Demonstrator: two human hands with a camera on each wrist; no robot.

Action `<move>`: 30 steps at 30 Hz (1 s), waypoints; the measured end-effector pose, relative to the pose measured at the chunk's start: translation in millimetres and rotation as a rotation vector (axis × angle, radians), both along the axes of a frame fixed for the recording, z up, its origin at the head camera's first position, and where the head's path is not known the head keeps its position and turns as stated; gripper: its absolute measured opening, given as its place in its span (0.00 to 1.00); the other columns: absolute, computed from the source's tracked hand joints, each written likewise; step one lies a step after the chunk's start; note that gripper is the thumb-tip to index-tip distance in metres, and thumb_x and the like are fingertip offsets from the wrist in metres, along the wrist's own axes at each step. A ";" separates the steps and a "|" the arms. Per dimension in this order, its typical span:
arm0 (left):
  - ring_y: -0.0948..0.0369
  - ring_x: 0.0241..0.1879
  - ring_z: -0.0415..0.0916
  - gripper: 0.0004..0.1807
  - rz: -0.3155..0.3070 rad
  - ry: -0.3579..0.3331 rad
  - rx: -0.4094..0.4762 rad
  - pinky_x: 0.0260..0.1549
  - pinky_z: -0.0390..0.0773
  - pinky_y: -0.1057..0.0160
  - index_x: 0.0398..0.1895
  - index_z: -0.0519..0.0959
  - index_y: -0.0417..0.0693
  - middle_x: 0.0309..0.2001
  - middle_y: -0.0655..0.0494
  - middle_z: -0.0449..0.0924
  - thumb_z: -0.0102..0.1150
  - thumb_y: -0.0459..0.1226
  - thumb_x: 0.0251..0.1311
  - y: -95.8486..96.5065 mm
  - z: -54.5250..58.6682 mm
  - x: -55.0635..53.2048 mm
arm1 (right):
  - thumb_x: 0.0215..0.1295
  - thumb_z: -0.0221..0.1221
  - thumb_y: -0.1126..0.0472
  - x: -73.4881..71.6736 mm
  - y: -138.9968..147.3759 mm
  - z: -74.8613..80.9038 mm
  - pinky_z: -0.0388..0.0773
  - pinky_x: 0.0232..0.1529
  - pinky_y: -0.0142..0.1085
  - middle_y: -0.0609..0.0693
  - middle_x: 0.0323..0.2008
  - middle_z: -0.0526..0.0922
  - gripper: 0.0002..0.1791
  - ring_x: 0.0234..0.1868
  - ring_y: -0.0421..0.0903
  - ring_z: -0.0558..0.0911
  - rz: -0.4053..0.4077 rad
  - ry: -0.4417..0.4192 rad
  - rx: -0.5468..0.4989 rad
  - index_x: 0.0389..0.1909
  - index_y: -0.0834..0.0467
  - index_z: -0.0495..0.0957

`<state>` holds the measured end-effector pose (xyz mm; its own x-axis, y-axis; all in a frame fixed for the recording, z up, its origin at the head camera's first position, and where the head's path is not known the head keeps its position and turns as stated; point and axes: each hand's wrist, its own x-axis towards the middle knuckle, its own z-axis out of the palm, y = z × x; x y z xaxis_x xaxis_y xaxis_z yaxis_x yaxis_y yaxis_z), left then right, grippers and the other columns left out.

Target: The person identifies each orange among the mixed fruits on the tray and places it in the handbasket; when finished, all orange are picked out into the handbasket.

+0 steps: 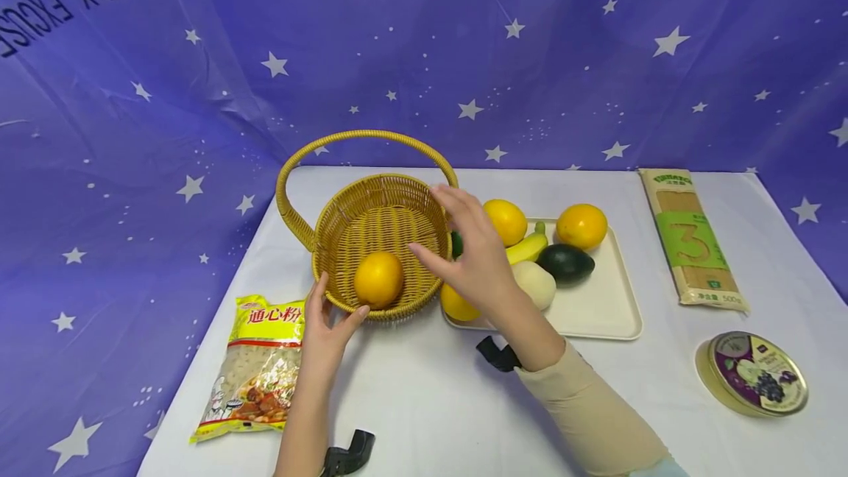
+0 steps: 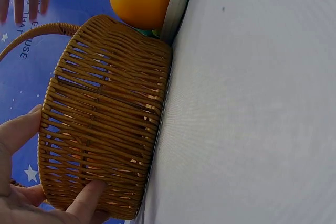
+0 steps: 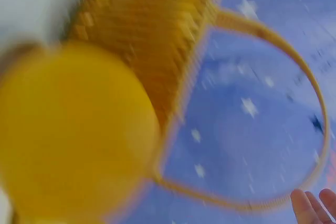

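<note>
My left hand [image 1: 326,333] grips the near left rim of a round wicker basket [image 1: 344,201], thumb and fingers spread along its edge and wall. One orange [image 1: 379,280] lies inside the basket, close to its front wall. My right hand [image 1: 478,260] is over the basket's right rim and the left part of a tray, holding nothing, thumb and fingers spread apart. In the right wrist view its fingertips [image 3: 312,208] show at the lower right corner, beside the basket's handle [image 3: 310,74]. The basket's wall [image 2: 100,119] fills the left wrist view's middle.
A cream tray [image 1: 609,308] holds several orange-yellow fruits [image 1: 581,226], a banana [image 1: 528,248], a dark green oval fruit [image 1: 566,264] and a pale round one [image 1: 534,284]. A macaroni bag [image 1: 255,366] lies left; a noodle packet [image 1: 692,238] and round tin [image 1: 755,374] lie right.
</note>
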<state>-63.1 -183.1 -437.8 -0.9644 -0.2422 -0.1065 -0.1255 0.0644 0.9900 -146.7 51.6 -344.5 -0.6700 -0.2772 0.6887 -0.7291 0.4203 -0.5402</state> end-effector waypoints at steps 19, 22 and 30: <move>0.55 0.73 0.39 0.51 0.002 -0.001 0.002 0.65 0.62 0.54 0.78 0.44 0.56 0.76 0.57 0.31 0.67 0.34 0.58 0.1 0.6 -1.9 | 0.58 0.62 0.37 -51.4 160.9 -22.3 0.72 0.60 0.48 0.48 0.71 0.57 0.46 0.64 0.53 0.67 -0.698 -0.497 -0.155 0.75 0.43 0.54; 0.54 0.74 0.39 0.50 0.004 0.008 0.006 0.65 0.61 0.53 0.78 0.44 0.55 0.76 0.55 0.32 0.66 0.33 0.59 0.3 0.2 -1.8 | 0.59 0.58 0.34 -57.5 172.8 -39.2 0.69 0.61 0.53 0.54 0.73 0.52 0.49 0.65 0.58 0.66 -0.730 -0.627 -0.109 0.76 0.47 0.49; 0.56 0.73 0.39 0.51 0.002 -0.003 -0.005 0.65 0.62 0.55 0.78 0.44 0.55 0.76 0.56 0.33 0.67 0.35 0.58 0.0 -0.4 -0.8 | 0.59 0.55 0.31 -63.4 185.8 -67.8 0.57 0.65 0.61 0.64 0.72 0.52 0.53 0.68 0.66 0.60 -0.708 -0.775 0.012 0.77 0.55 0.47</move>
<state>-63.9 -183.0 -438.1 -0.9636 -0.2443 -0.1084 -0.1288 0.0694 0.9892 -210.1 237.4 -412.3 -0.9381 0.3464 0.0020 0.2290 0.6244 -0.7468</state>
